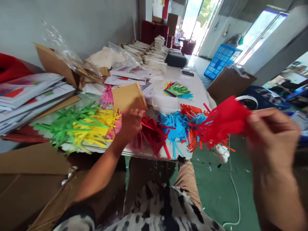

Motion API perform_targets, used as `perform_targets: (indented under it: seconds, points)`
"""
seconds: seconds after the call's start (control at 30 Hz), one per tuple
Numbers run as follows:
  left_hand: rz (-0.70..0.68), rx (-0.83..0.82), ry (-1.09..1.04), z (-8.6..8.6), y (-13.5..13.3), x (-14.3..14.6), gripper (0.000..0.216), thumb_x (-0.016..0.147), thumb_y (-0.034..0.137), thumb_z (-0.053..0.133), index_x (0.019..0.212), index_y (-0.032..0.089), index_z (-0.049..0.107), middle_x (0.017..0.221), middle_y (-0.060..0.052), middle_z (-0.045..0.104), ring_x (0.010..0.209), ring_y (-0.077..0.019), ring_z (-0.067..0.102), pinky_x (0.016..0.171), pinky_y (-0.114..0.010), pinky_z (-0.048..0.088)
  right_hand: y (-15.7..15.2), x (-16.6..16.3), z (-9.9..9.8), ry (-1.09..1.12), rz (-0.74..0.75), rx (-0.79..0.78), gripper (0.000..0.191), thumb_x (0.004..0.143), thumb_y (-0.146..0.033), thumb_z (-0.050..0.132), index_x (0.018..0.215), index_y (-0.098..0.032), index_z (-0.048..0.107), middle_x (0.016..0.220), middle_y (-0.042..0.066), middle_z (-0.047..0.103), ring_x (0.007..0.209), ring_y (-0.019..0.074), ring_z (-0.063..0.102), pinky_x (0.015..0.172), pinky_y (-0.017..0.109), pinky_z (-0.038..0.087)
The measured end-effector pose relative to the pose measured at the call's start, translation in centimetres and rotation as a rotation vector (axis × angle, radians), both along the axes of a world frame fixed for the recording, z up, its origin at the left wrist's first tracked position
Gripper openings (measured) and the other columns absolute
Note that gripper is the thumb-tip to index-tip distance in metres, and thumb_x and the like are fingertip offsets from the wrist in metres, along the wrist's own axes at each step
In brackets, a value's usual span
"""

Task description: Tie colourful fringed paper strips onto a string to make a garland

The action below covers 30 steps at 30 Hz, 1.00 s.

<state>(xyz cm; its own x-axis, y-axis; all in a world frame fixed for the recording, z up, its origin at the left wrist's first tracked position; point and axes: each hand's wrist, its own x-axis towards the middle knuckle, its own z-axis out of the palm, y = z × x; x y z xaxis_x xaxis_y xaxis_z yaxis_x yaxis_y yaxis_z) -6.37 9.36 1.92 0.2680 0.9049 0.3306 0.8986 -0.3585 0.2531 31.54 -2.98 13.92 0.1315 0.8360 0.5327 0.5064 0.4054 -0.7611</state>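
Observation:
Raised off the table's right end, my right hand (274, 131) pinches a bright red fringed piece (223, 118) by its uncut edge, its strips hanging toward the left. My left hand (132, 123) is over the table with curled fingers, closed at the edge of a dark red fringed piece (154, 131). Pink fringed pieces (117, 126) show beside that hand. Further left lie yellow (92, 125) and green fringed pieces (64, 123). Blue (176, 125) and orange-red fringed pieces (192, 109) lie between my hands.
Behind the fringes are a clear plastic box (166, 103), a brown envelope (128, 96) and a small multicoloured fringe stack (178, 89). Printed packets (31, 93) are piled at left. A phone (187, 73) lies farther back. A blue crate (221, 61) and a cardboard box (228, 83) stand right.

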Motion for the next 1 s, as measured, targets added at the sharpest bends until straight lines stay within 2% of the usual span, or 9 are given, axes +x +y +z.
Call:
perform_targets:
  seconds: [0.1,0.23,0.33,0.47,0.57,0.63,0.8,0.9,1.0]
  points:
    - [-0.253,0.023,-0.195,3.1,-1.4,0.9,0.058,0.082,0.010,0.059,0.139,0.020,0.063,0.135,-0.009,0.070,0.126,-0.0279,0.064,0.112,-0.044,0.049,-0.9,-2.0,-2.6,0.194,-0.034,-0.067,0.018,0.086,-0.040,0.086,0.085,-0.028,0.073,0.083,0.001,0.068,0.069,0.0162,0.058,0.063,0.032,0.046]
    - [-0.394,0.156,-0.551,5.9,-7.6,6.4,0.035,0.099,0.027,0.062,0.135,0.027,0.064,0.128,-0.004,0.072,0.119,-0.0224,0.068,0.106,-0.039,0.055,-1.0,-3.4,-5.3,0.255,0.033,-0.145,0.021,0.089,-0.043,0.082,0.082,-0.025,0.073,0.080,0.001,0.067,0.071,0.0154,0.057,0.062,0.029,0.044]
    - [-0.517,0.206,-0.480,5.0,-12.0,11.9,0.068,0.088,0.043,0.081,0.146,0.022,0.053,0.140,-0.012,0.065,0.131,-0.0297,0.062,0.112,-0.047,0.053,-1.3,-4.2,-6.3,0.317,0.057,-0.162,0.024,0.089,-0.044,0.082,0.080,-0.025,0.071,0.080,0.000,0.066,0.071,0.0148,0.056,0.063,0.028,0.045]
    - [-0.417,0.271,-0.463,2.5,-14.0,16.1,0.062,0.088,0.034,0.080,0.141,0.019,0.052,0.133,-0.016,0.067,0.124,-0.0310,0.066,0.106,-0.047,0.057,-2.0,-4.7,-7.0,0.400,0.119,-0.228,0.023,0.091,-0.045,0.080,0.083,-0.025,0.073,0.078,-0.001,0.067,0.068,0.0136,0.057,0.062,0.026,0.046]
    - [-0.391,0.285,-0.497,1.7,-14.0,16.8,0.055,0.091,0.031,0.077,0.138,0.020,0.052,0.128,-0.014,0.072,0.120,-0.0287,0.070,0.106,-0.043,0.059,-2.7,-4.5,-7.3,0.439,0.201,-0.291,0.020,0.095,-0.047,0.075,0.096,-0.027,0.079,0.087,0.000,0.073,0.076,0.0156,0.065,0.069,0.028,0.053]
    - [-0.381,0.267,-0.507,1.4,-13.9,16.8,0.057,0.090,0.031,0.078,0.139,0.020,0.053,0.128,-0.013,0.074,0.119,-0.0282,0.072,0.106,-0.043,0.059,-3.3,-4.1,-7.4,0.443,0.262,-0.329,0.024,0.098,-0.048,0.072,0.110,-0.030,0.080,0.104,0.002,0.077,0.092,0.0192,0.071,0.082,0.032,0.058]
    - [-0.337,0.226,-0.594,0.8,-14.1,16.9,0.050,0.090,0.020,0.072,0.139,0.019,0.061,0.126,-0.011,0.078,0.111,-0.0242,0.077,0.100,-0.036,0.063,-4.7,-3.4,-7.4,0.386,0.356,-0.355,0.049,0.099,-0.043,0.071,0.146,-0.036,0.062,0.138,0.005,0.072,0.129,0.0244,0.067,0.111,0.045,0.055]
    - [-0.413,0.110,-0.647,0.7,-14.1,16.9,0.049,0.095,0.019,0.064,0.143,0.019,0.062,0.134,-0.010,0.076,0.118,-0.0239,0.076,0.104,-0.035,0.062,-5.3,-3.2,-8.0,0.222,0.332,-0.276,0.059,0.098,-0.037,0.073,0.154,-0.036,0.053,0.148,0.005,0.065,0.135,0.0248,0.064,0.118,0.048,0.050]
    - [-0.502,0.033,-0.664,0.7,-14.2,17.0,0.051,0.097,0.017,0.058,0.149,0.018,0.059,0.141,-0.011,0.071,0.127,-0.0245,0.072,0.108,-0.036,0.060,-5.7,-3.2,-8.7,0.054,0.211,-0.192,0.063,0.096,-0.032,0.074,0.154,-0.036,0.050,0.150,0.006,0.064,0.133,0.0255,0.064,0.118,0.050,0.049]
